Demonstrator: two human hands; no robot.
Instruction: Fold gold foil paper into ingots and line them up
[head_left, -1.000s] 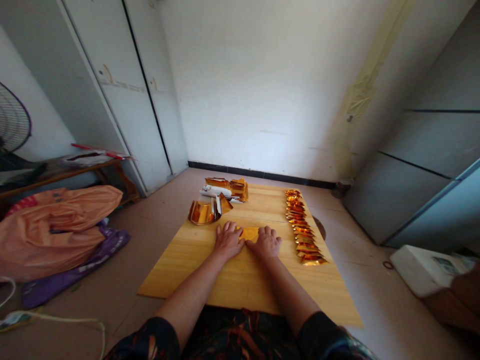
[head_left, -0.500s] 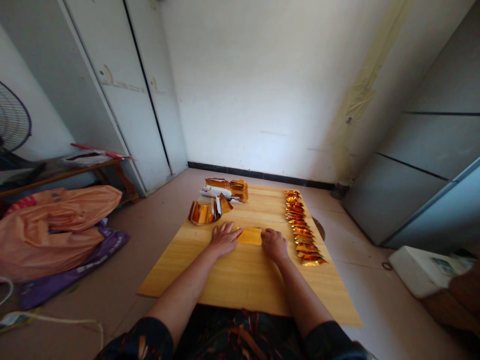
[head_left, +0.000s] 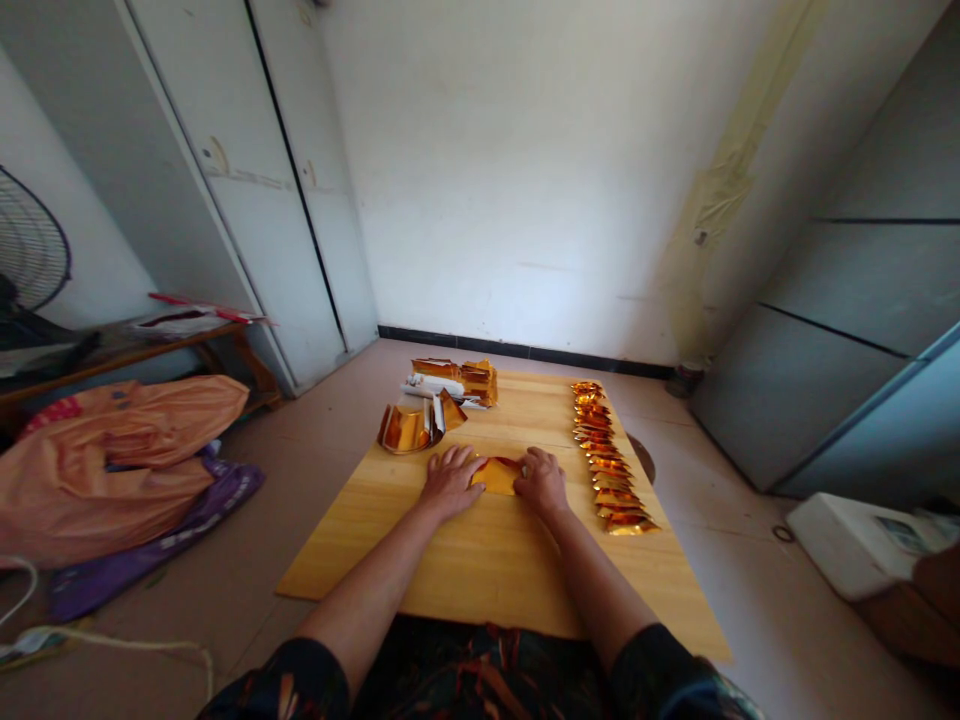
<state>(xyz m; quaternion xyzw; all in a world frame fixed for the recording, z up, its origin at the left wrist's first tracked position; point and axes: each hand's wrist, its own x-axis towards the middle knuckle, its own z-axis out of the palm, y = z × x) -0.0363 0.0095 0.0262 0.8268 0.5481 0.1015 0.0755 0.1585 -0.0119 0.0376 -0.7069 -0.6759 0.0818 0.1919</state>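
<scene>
A small piece of gold foil paper lies on the wooden board, its far edge bent up into darker orange corners. My left hand rests flat at its left end, fingers spread and the thumb touching the paper. At the far right corner, my right hand has its fingers curled and pinched on the paper. Beyond my left hand stand curved gold foil sheets with white backs. To the right, several folded gold foil pieces form a long row.
The wooden board sits low before my lap. More foil and white sheets are stacked at its far left. An orange plastic bag and a purple bag lie on the floor at left. A white box stands at right.
My right hand has shifted slightly inward, and the paper's far edge, flat before, is now lifted and folded over at the corners. My left hand stays at the left end.
</scene>
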